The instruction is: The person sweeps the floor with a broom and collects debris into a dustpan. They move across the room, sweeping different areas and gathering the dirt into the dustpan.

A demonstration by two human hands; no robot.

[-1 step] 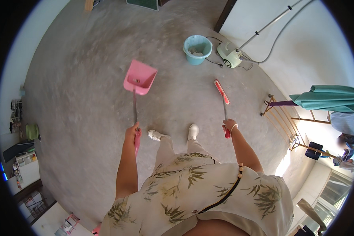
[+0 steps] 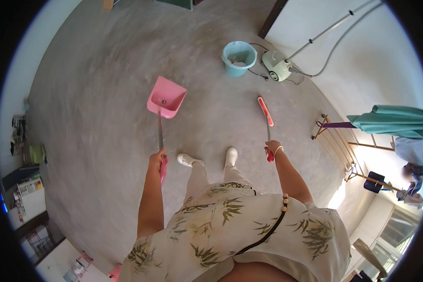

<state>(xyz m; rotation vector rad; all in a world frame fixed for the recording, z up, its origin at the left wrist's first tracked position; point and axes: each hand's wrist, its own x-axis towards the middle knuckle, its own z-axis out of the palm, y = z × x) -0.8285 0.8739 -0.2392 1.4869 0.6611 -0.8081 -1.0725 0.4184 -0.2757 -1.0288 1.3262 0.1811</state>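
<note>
Fingers of the left hand clamp a dustpan, apparently bearing small debris, out front at left; those of the right hand clamp a broom, bucket beyond

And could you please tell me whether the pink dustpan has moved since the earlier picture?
Yes, slightly: the pink dustpan sits a little farther from the blue bucket, having come back toward the left shoe.

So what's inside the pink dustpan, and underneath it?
Something small and brownish lies inside the pink dustpan, too tiny to identify. The dustpan itself covers whatever is underneath.
</note>
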